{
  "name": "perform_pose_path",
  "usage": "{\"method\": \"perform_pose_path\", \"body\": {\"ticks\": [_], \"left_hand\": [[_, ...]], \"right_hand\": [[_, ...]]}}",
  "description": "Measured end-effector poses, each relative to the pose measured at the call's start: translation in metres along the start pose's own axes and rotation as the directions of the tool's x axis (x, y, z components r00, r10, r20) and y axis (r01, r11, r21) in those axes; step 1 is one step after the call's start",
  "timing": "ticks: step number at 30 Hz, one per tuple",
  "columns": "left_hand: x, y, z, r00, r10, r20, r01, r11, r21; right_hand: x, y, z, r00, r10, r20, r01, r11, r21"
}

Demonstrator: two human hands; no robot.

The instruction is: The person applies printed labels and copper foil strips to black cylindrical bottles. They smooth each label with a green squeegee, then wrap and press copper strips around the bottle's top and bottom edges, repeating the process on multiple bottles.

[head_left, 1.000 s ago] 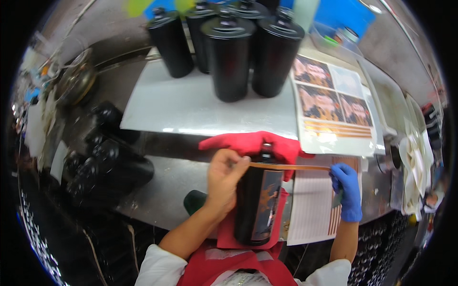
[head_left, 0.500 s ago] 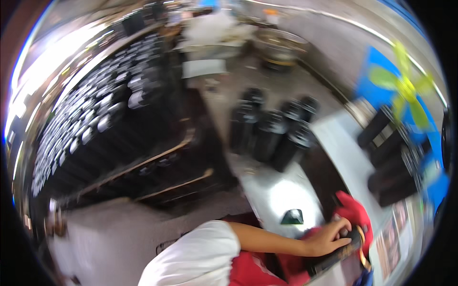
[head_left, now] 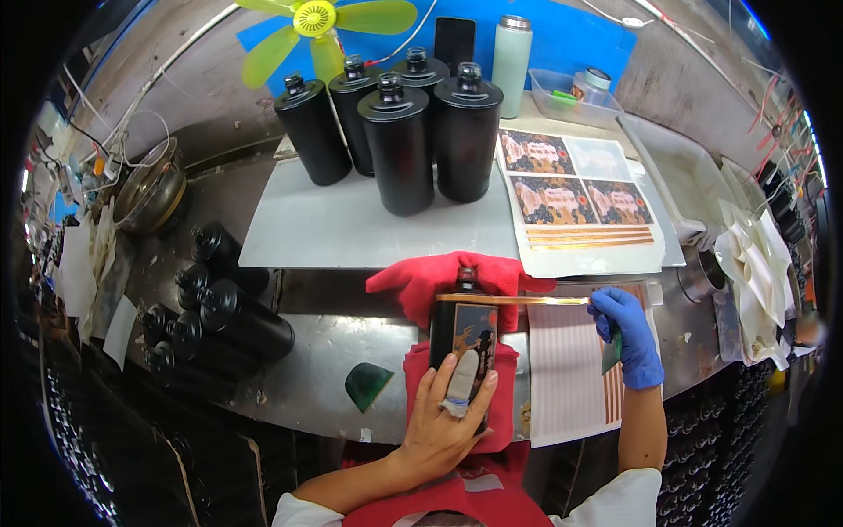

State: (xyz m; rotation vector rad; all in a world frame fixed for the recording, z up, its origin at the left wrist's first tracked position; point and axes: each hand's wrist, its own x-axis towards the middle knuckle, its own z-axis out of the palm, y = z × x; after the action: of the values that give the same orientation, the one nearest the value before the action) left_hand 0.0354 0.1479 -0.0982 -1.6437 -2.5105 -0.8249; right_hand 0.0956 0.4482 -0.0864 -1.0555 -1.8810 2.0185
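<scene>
A black bottle (head_left: pixel 445 338) with a dark picture label lies on a red cloth (head_left: pixel 395 283), its neck pointing away from me. My left hand (head_left: pixel 441 404), with a pale cover on one finger, grips the bottle's lower part. A shiny copper-coloured strip (head_left: pixel 527 300) runs from across the bottle's shoulder out to the right. My right hand (head_left: pixel 625 338), in a blue glove, is closed with the strip's free end between its fingertips. A small green scraper (head_left: pixel 612 350) also sticks out from under that hand's fingers. The strip looks stretched straight.
Several black bottles (head_left: pixel 397 158) stand on a white board (head_left: pixel 290 230), with more bottles (head_left: pixel 250 321) at the left. A green flat piece (head_left: pixel 369 386) lies on the metal bench. Label sheets (head_left: pixel 580 198) and a striped strip sheet (head_left: pixel 566 369) are at the right. A yellow-green fan (head_left: pixel 314 18) stands behind.
The view has swung from the left side round to the workspace in front. My gloved right hand and the copper strip are now clearly visible. My left hand is still on the bottle.
</scene>
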Motion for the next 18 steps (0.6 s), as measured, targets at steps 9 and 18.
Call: {"method": "perform_pose_path", "body": {"ticks": [9, 18], "left_hand": [[-0.003, -0.013, 0.000, 1.000, -0.027, 0.002, 0.027, 0.996, -0.080], [-0.015, -0.034, 0.018, 0.999, -0.004, -0.053, -0.005, 0.986, -0.168]], "right_hand": [[0.017, 0.015, 0.007, 0.999, 0.013, 0.038, -0.011, 0.998, -0.062], [0.020, 0.012, 0.027, 0.997, 0.067, 0.048, -0.064, 0.996, -0.063]]}}
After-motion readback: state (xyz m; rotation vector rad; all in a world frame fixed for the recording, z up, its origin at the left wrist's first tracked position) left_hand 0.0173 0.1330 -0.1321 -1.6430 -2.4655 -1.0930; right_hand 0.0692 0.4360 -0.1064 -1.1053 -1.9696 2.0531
